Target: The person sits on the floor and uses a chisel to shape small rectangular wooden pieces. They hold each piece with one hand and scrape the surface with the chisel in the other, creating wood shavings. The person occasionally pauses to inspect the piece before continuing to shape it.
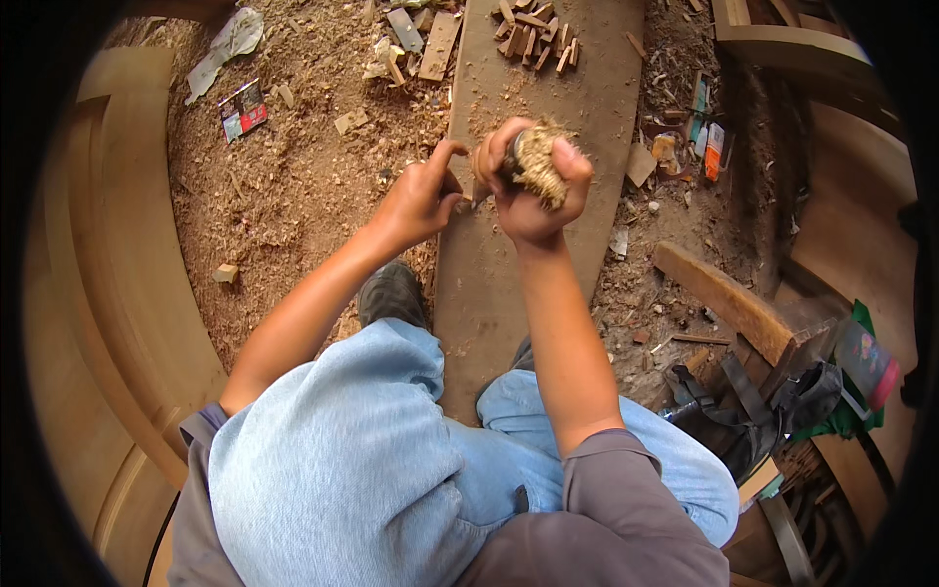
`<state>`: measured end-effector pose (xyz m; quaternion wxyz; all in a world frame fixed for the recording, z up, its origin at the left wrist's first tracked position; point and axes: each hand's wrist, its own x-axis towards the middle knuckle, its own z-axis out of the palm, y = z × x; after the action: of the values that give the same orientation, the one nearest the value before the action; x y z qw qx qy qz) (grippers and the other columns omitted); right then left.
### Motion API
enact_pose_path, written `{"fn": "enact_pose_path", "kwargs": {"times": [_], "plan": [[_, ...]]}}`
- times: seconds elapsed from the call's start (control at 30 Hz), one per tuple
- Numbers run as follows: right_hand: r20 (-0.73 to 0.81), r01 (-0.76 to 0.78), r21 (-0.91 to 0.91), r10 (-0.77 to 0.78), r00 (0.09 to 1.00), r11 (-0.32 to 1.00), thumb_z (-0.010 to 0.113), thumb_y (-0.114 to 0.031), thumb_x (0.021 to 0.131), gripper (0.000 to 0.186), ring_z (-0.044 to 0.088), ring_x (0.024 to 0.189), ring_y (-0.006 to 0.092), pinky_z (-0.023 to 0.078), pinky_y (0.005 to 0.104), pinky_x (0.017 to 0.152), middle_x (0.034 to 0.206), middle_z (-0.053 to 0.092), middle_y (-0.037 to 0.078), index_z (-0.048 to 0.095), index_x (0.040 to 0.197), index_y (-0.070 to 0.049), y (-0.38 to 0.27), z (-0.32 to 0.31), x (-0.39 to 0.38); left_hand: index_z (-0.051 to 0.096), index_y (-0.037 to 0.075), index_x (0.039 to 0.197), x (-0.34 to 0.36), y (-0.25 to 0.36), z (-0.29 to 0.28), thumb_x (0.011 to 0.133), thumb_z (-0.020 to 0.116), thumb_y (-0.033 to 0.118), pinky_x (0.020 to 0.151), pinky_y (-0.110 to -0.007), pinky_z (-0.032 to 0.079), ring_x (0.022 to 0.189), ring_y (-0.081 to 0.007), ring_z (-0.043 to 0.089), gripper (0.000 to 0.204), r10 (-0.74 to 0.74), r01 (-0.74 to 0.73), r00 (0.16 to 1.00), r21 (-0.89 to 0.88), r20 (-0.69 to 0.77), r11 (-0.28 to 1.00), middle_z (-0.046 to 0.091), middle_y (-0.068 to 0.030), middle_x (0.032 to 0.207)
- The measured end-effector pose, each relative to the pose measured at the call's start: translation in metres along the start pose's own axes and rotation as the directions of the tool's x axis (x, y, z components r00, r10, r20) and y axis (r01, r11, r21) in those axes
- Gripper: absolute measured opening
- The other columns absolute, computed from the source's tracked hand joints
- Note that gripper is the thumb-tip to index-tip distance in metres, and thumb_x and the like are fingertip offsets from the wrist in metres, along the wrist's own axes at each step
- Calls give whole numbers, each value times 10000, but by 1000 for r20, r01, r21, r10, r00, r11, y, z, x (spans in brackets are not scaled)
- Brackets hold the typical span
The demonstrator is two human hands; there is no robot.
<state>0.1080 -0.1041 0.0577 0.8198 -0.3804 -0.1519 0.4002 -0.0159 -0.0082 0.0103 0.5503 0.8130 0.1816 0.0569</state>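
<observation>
Over the board (489, 303) my right hand (540, 210) is closed around what looks like a chisel (540, 168). Its butt end, tan, fibrous and frayed, faces up, with a dark band beside it. Most of the shaft is hidden by my fingers; a short narrow part points toward my left hand. My left hand (425, 199) is just to the left, its fingers curled and the thumb near the tool's tip. Whether those fingers touch the tip or pinch something small cannot be made out. On the board's far end lies a pile of small wooden pieces (533, 34).
Shavings and wood scraps (293, 196) cover the ground. Curved wooden panels (127, 215) stand at the left, and more wooden frames (812, 59) at the right. A wood block (724, 298) and a black bag (724, 411) lie by my right knee. My shoe (391, 293) is beside the board.
</observation>
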Motion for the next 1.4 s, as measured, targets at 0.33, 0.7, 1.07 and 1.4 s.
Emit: {"fn": "enact_pose_path", "kwargs": {"times": [0.33,0.7,1.07,1.4], "plan": [[-85,-57,-199,40,996,978,367,-489,906,504,511,571,188,439,319,525,649,552,105,558,804,-35,-10,-22,-3,473,42,1227,2,-1,-7,823,689,-55,695,-375,584,785,-284,731,468,-85,86,996,20,-37,996,714,-153,847],[-444,-363,-190,250,861,912,439,-456,973,479,664,889,174,526,341,759,946,716,81,704,1025,-60,-51,-75,5,423,-93,1297,93,28,-36,901,699,31,846,-304,617,982,-241,696,498,-424,249,901,-683,-97,686,648,-230,1089],[-476,-428,-405,214,853,808,569,-403,912,411,632,903,143,508,304,767,957,686,49,667,1137,-74,-79,-81,11,540,52,1285,70,4,-41,896,730,175,961,-401,539,1107,-236,675,450,-243,203,951,-206,-192,957,703,-127,1164],[-524,-325,-848,753,398,-419,788,-569,752,668,648,1018,259,510,427,935,1104,700,118,714,1179,-60,-109,-95,65,606,26,1171,2,-7,-21,854,713,89,873,-378,552,998,-230,707,341,-292,270,950,-176,-113,947,733,-114,1036]]}}
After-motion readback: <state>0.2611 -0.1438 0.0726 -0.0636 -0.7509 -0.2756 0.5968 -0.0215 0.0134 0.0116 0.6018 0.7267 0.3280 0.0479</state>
